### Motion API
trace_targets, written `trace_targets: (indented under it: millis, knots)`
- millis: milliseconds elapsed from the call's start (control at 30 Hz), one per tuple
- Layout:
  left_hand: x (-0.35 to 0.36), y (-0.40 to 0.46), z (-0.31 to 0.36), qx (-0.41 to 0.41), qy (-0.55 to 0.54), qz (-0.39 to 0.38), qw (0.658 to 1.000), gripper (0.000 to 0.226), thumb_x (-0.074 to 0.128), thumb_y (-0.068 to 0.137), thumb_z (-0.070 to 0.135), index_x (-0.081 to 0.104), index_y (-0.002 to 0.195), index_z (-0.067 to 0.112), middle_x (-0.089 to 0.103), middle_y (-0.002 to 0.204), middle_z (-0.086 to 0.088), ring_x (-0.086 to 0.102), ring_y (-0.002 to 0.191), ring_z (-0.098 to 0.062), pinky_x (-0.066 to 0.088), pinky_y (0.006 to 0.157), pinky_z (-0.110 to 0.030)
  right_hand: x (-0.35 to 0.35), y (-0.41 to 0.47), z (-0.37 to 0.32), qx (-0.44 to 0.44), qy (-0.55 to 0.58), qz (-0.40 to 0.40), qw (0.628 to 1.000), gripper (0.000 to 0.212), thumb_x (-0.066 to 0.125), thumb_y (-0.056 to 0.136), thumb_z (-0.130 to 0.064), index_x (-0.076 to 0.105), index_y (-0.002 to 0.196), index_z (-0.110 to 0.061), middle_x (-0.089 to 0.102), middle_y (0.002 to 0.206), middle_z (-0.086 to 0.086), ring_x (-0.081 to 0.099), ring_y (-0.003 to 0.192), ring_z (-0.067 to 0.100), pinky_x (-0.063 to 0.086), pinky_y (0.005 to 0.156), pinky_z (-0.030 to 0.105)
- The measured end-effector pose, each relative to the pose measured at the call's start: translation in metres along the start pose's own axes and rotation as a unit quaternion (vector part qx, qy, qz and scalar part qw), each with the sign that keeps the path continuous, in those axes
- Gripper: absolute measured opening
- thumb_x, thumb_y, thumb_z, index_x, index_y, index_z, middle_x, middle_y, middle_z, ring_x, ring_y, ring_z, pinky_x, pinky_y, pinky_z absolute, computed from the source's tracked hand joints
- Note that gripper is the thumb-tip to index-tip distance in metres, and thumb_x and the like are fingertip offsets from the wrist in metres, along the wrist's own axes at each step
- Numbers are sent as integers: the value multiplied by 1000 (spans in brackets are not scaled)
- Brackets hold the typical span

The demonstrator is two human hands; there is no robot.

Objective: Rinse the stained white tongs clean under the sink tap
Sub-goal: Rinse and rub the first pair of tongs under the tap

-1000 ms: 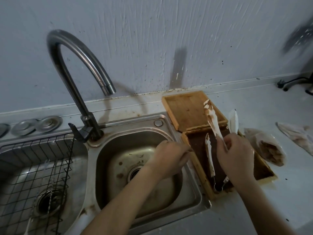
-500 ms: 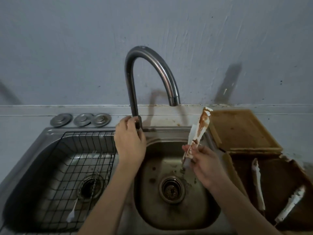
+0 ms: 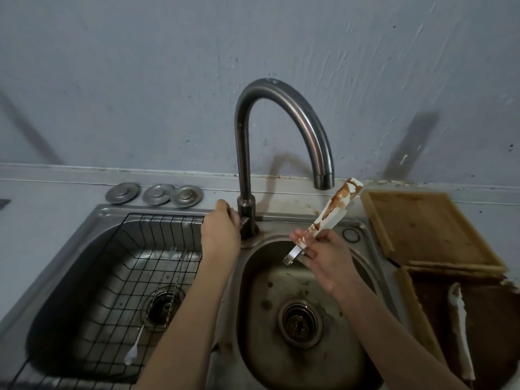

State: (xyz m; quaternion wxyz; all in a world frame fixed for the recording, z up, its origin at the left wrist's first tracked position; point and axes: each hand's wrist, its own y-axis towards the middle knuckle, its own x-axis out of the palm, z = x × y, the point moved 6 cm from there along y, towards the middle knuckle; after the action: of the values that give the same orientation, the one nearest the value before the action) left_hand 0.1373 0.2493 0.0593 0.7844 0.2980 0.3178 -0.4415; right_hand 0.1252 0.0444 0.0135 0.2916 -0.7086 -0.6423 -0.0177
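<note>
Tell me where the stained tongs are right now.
In the head view, right of centre: the right hand holds the stained tongs above the right basin, just beside the tap spout.

Two hands were seen at the sink: the left hand [image 3: 221, 230] and the right hand [image 3: 323, 256]. One pair of stained tongs [image 3: 327, 218] was counted at centre right, one tap [image 3: 281, 114] at centre, and two sink basins [image 3: 363, 370]. Three round metal caps [image 3: 157, 194] were lined up at centre left. Two wooden trays [image 3: 422, 226] were recorded at right, and one wire basket [image 3: 112, 266] at lower left.
</note>
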Motion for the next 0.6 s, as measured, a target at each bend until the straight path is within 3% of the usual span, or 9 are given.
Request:
trace_targets:
  millis: [167, 400, 500, 600]
  knots:
    - [1, -1, -9, -4, -36, 26, 999, 15, 43, 94, 15, 53, 93, 5, 53, 73, -11, 49, 67, -27, 32, 61, -36, 1, -5, 2, 10, 21, 1, 1000, 13, 49, 91, 5, 51, 83, -5, 68, 97, 18, 71, 85, 21, 55, 72, 38]
    - [4, -1, -8, 1, -45, 39, 998, 16, 42, 95, 15, 53, 96, 4, 56, 72, -13, 49, 64, -26, 34, 59, -37, -5, -2, 5, 22, 20, 2, 1000, 7, 50, 91, 2, 53, 89, -4, 71, 98, 15, 72, 86, 19, 55, 80, 43]
    - [5, -1, -12, 8, -61, 56, 997, 16, 43, 94, 15, 53, 95, 3, 57, 70, -15, 49, 61, -28, 36, 59, -37, -6, -1, 4, 25, 28, 3, 999, 10, 50, 91, 2, 52, 85, -6, 70, 97, 15, 71, 88, 21, 55, 75, 41]
    - [7, -3, -16, 1, -78, 56, 995, 15, 43, 95, 15, 52, 93, 3, 54, 65, -8, 47, 53, -19, 32, 53, -30, -6, 0, 2, 20, 35, 2, 999, 14, 51, 90, 3, 52, 80, -7, 70, 98, 17, 70, 90, 23, 55, 73, 40]
